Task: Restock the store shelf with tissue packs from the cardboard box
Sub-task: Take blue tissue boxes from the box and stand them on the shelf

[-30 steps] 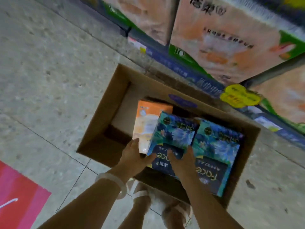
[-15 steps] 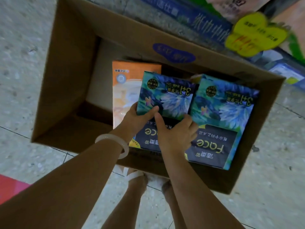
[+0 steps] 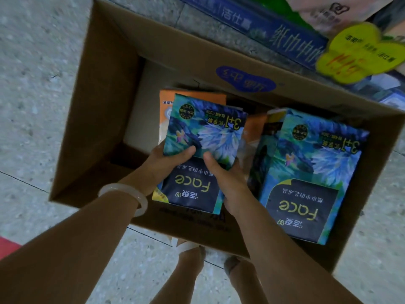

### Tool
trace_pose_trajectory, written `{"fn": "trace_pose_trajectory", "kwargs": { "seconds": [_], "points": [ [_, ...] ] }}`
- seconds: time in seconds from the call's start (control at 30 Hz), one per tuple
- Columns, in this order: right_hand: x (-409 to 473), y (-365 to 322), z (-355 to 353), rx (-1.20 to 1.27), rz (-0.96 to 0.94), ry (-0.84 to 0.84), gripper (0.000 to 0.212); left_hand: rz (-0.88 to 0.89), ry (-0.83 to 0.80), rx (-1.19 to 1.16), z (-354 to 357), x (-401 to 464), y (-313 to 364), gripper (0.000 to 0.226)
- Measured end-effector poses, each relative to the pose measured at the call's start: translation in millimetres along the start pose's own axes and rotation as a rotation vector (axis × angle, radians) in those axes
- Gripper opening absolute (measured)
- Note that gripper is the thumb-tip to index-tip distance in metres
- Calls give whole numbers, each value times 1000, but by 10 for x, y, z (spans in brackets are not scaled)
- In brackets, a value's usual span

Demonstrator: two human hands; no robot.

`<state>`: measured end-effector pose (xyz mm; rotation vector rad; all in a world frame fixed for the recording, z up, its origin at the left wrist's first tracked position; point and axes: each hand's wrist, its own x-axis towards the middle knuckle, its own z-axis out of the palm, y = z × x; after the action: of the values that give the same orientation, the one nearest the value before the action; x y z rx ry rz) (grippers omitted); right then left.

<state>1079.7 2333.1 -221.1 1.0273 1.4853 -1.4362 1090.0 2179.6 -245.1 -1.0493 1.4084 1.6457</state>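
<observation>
head view, looking straight down: the step in hand looks like pulling one blue tissue pack (image 3: 202, 150) out of the cardboard box (image 3: 103, 102), the first half of restocking. the pack sits at the centre of the picture, tilted up off the stock beneath it, and both hands clamp it between them. the left hand (image 3: 166, 161) grips the pack's 9 o'clock edge, thumb laid over the printed face and the other fingers hidden behind; the right hand (image 3: 228, 183) holds the 3 o'clock edge the same way, thumb on the front. a pale bangle (image 3: 129, 196) rings the left wrist. an orange pack (image 3: 192, 99) lies under the held one, showing at its 12 o'clock, and a second blue pack (image 3: 311, 178) rests at 3 o'clock, close to the right hand but apart from it. the next move, as i judge it, calls for lifting the pack clear of the box walls and carrying it toward 1 o'clock, where the blue shelf edge (image 3: 274, 29) and a yellow price tag (image 3: 359, 53) show. the floor (image 3: 32, 73) lies all around.
</observation>
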Motion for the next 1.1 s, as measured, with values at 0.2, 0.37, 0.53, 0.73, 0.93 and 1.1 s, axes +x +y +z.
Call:
{"fn": "trace_pose_trajectory", "kwargs": {
  "seconds": [0.2, 0.37, 0.53, 0.73, 0.93, 1.1],
  "points": [
    [-213, -30, -104, -8, -52, -58, 64, -21, 49, -126, 95, -347, 49, 76],
    [-987, -446, -233, -99, -247, -42, 62, 52, 98, -208, 226, -1075, 497, 52],
    [-2044, -1219, -461, -102, -357, -33, 63, 213, 92, -231, 505, -2121, 1166, 90],
    [-3628, -2037, -732, -20, -547, -46, 59, 460, 12, -180, 908, -3642, 2141, 71],
    [-5143, -2489, -1257, 130, -768, 20, 72, 703, -52, -68, 1570, -5101, 2934, 47],
    [-6168, -2709, -1938, 211, -970, 81, 57, 868, -150, 13, 2272, -6100, 3301, 65]
  ]
}}
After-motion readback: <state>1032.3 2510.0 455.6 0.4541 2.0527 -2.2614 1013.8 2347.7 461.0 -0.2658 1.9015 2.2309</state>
